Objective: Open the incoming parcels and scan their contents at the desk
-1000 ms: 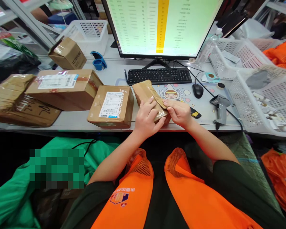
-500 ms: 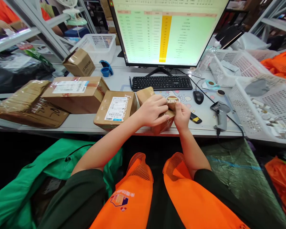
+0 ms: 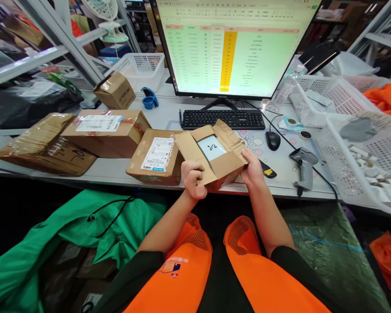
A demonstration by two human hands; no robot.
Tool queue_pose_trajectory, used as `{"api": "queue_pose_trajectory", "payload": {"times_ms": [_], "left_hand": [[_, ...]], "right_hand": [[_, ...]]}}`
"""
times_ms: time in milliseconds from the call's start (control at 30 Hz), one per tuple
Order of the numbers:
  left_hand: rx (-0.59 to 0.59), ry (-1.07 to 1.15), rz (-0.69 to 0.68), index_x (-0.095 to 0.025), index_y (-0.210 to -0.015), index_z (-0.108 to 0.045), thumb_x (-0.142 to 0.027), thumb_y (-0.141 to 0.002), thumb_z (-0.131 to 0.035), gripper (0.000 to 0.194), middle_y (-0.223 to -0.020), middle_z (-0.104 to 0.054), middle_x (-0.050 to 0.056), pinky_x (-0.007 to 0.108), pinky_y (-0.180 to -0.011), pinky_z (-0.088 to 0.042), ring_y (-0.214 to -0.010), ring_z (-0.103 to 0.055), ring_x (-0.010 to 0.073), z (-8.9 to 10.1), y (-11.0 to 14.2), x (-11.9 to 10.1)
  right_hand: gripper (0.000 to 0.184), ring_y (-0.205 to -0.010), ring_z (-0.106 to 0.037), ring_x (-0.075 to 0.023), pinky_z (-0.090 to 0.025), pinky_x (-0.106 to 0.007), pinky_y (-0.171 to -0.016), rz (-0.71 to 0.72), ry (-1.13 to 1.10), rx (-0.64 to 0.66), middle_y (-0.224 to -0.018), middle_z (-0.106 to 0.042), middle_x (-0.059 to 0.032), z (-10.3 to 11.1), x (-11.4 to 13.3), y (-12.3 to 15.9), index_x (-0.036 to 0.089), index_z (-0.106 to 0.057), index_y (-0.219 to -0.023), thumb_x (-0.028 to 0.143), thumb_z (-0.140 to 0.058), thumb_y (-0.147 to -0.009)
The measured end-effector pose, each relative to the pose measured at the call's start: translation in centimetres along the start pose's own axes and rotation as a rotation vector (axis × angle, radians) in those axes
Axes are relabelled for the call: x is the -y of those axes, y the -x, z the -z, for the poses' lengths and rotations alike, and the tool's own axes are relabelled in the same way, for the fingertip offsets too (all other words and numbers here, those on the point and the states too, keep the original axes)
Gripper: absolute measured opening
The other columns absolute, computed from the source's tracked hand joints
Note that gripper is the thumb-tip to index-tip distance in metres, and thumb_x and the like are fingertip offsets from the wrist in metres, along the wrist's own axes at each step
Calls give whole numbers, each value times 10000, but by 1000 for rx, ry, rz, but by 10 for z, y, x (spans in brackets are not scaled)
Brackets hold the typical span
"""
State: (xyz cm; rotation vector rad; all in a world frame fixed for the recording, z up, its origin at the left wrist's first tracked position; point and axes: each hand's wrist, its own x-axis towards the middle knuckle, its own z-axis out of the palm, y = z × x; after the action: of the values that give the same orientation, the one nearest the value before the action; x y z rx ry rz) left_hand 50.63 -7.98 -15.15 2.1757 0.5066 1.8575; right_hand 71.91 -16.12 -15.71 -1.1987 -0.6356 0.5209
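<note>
A small brown cardboard box [image 3: 230, 164] sits at the desk's front edge with its flaps spread. Inside it lies a pale blue box [image 3: 211, 148] with a dark curved mark on top. My left hand [image 3: 193, 179] is closed on the box's near left flap, fingers curled. At the box's right side, my right hand [image 3: 252, 167] grips the cardboard, thumb near the top edge. Just right of that hand a black and yellow utility knife [image 3: 267, 169] rests on the printed mat. A labelled carton [image 3: 155, 155] stands left of the open box.
Further left are a taped carton [image 3: 106, 132] and a crumpled carton [image 3: 47, 145]. Behind my hands are a keyboard [image 3: 223, 119] and a monitor [image 3: 231, 52]. To the right lie a mouse [image 3: 273, 140], a barcode scanner [image 3: 303, 167] and a white basket [image 3: 343, 167] of small items.
The box's flaps have been opened, so the pale blue box inside now shows. My left hand has moved from the box's top down to its left flap. My right hand stays at the right side.
</note>
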Motion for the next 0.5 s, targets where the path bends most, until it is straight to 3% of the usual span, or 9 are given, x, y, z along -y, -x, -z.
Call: {"api": "queue_pose_trajectory", "payload": {"times_ms": [67,133,167,233,300,333,400,500], "left_hand": [[132,80,52,-277,-829,-631,-680,-1048,-177,646,-981,-734,142,512,-818,-587,-917,-692,289,14,-13,-4],[361,-10,137,-234,-1085,-728,-631,-1072,-277,601,-1284,-724,168,477,-970,-597,-1156,-702,284,23,-45,0],[465,-116,170,-213,-1219,-729,-615,-1057,-374,561,-1393,-686,178,472,-1039,-577,-1251,-678,295,24,-65,6],[690,-347,188,-164,-1420,-672,-599,-967,-567,637,-1473,-644,216,500,-1105,-537,-1338,-641,364,14,-106,19],[931,-534,202,-128,-1337,-733,-594,-924,-613,634,-1306,-730,242,531,-1061,-543,-1233,-693,425,-3,-137,32],[1009,-597,203,-123,-1226,-781,-589,-944,-577,582,-1193,-765,242,538,-1040,-545,-1167,-718,437,-11,-148,37],[1046,-656,201,-126,-986,-816,-563,-1004,-451,570,-1023,-785,241,547,-1027,-538,-1090,-742,442,-22,-160,46],[883,-584,283,-146,-761,-761,-566,-999,-431,585,-856,-763,216,507,-964,-557,-984,-754,411,-15,-166,61]], "right_hand": [[712,-1191,-724,-319,-621,-492,-979,166,245,-10,-1308,-735,-160,12,15,-2,206,-590,-1488,609,-670,-906],[738,-1389,-608,-361,-542,-569,-1103,433,591,-5,-1482,-643,-177,12,47,0,250,-517,-1582,566,-687,-938],[707,-1468,-535,-380,-478,-607,-1170,565,754,57,-1542,-601,-177,7,65,3,263,-526,-1584,541,-692,-956],[587,-1510,-476,-406,-359,-659,-1252,749,1000,337,-1544,-605,-172,-13,99,10,258,-603,-1524,496,-681,-993],[455,-1353,-600,-399,-334,-675,-1262,844,1119,655,-1335,-718,-182,-34,118,19,209,-705,-1384,475,-667,-1017],[404,-1225,-661,-376,-355,-668,-1252,876,1140,755,-1197,-749,-177,-41,121,24,185,-747,-1292,475,-661,-1024],[335,-983,-696,-307,-418,-627,-1220,942,1098,774,-974,-740,-134,-39,120,32,182,-788,-1092,481,-649,-1035],[261,-864,-692,-245,-521,-542,-1135,1023,876,656,-907,-725,-78,-3,112,49,240,-786,-986,437,-626,-1050]]}}
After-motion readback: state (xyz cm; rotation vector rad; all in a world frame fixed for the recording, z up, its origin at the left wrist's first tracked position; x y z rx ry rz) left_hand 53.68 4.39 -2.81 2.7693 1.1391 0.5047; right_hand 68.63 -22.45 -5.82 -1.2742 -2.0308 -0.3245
